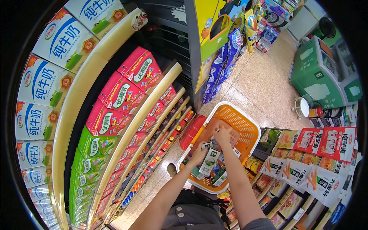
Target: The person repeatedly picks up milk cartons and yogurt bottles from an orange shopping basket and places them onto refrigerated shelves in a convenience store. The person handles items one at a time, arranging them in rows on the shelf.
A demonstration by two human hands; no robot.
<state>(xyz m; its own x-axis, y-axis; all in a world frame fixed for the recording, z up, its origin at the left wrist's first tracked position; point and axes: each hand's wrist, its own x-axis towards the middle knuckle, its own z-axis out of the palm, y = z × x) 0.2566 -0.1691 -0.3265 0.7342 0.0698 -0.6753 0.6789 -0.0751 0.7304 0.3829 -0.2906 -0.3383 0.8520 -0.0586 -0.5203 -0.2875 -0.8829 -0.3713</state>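
Observation:
An orange plastic shopping basket (241, 115) with a white rim is in front of me, and both my hands are inside it. My left hand (197, 156) grips the edge of a white and dark-green carton (211, 162). Farther toward the basket's far end is my right hand (222, 136), its fingers curled low over the orange bottom; whether they hold anything is hard to make out. Another green and white carton (220, 178) lies at the near end, among several packages partly hidden by my forearms.
On the left, curved shelves (138, 115) hold pink drink boxes (123, 93), green ones (95, 146) and white milk boxes (59, 43). Snack bags (313, 175) line the right shelf. Beyond the basket are a red crate (192, 132), hanging purple bags (221, 69) and a green freezer chest (316, 72).

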